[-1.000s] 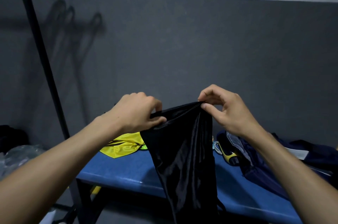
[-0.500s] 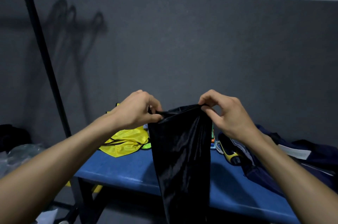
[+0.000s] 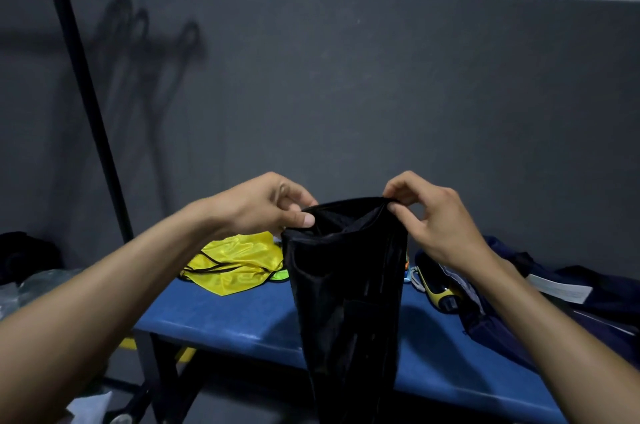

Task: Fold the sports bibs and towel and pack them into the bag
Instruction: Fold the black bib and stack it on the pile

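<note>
Fingers of left hand (image 3: 263, 205) and right hand (image 3: 436, 216) pinch black bag (image 3: 346, 285) rim, forearms raised

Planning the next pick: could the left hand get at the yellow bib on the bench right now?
Probably not yet: the left hand is pinching the black bag rim. The yellow bib lies uncovered just below it on the blue bench.

Grey wall (image 3: 381, 94), blue bench (image 3: 225, 319), black pole (image 3: 83, 84)
</note>
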Available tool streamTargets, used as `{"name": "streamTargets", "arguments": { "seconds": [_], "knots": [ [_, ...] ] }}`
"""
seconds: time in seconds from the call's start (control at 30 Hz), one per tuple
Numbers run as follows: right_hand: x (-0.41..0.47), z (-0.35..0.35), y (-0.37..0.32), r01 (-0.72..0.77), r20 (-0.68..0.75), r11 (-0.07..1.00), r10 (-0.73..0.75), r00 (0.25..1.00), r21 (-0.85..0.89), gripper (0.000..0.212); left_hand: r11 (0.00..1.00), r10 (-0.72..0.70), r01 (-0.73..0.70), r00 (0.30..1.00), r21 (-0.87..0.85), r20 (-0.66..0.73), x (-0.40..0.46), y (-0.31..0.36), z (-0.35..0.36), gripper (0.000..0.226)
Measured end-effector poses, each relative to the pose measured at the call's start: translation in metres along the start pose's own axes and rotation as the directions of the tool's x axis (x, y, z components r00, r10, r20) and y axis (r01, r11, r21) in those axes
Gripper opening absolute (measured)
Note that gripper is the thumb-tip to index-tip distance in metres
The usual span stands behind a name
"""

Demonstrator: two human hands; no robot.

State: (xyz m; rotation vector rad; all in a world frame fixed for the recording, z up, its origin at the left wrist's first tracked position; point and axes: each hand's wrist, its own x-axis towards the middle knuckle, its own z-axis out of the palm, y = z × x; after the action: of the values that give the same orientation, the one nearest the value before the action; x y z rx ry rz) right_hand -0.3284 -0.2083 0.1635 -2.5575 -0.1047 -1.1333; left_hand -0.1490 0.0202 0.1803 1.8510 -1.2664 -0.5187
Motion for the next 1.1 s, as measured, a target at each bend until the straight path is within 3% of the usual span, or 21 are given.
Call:
{"name": "streamTargets", "arguments": {
  "seconds": [0.07,0.2,0.37,0.47,0.6,0.73,1.0,1.1],
  "knots": [
    [0.000,0.000,0.000,-0.020,-0.002,1.000,0.020,1.000,0.024,0.020,0.999,0.032,-0.032,0.999,-0.005,0.042,-0.001,-0.001,0.003,0.011],
    [0.001,0.001,-0.001,-0.022,0.001,0.999,0.022,1.000,0.037,0.021,0.994,0.035,-0.031,0.999,0.102,-0.039,0.000,-0.003,0.007,0.010],
    [0.002,0.002,-0.002,-0.005,0.014,1.000,0.005,1.000,0.012,0.021,0.990,0.127,-0.119,0.985,0.075,-0.119,0.000,-0.003,0.005,0.017],
    [0.002,0.001,-0.001,-0.049,0.002,0.998,0.049,0.999,0.037,0.021,0.976,0.213,-0.212,0.977,0.050,-0.027,-0.007,-0.001,0.004,0.011],
    [0.004,0.000,0.002,-0.077,0.003,0.997,0.077,0.997,0.030,0.022,0.938,0.199,-0.211,0.977,0.276,0.070,-0.014,-0.002,0.004,0.030],
    [0.006,0.000,0.003,-0.089,0.012,0.996,0.088,0.996,0.030,0.023,0.907,0.203,-0.206,0.978,0.367,0.047,-0.016,-0.004,0.011,0.015],
    [0.006,0.001,0.011,-0.123,0.024,0.992,0.122,0.992,0.036,0.024,0.691,0.377,-0.341,0.922,0.638,0.085,-0.021,-0.009,0.007,0.013],
    [0.003,0.002,0.016,-0.149,0.028,0.988,0.148,0.989,0.044,0.025,0.507,0.526,-0.392,0.846,0.768,0.084,-0.023,-0.007,0.008,0.019]
  ]
}}
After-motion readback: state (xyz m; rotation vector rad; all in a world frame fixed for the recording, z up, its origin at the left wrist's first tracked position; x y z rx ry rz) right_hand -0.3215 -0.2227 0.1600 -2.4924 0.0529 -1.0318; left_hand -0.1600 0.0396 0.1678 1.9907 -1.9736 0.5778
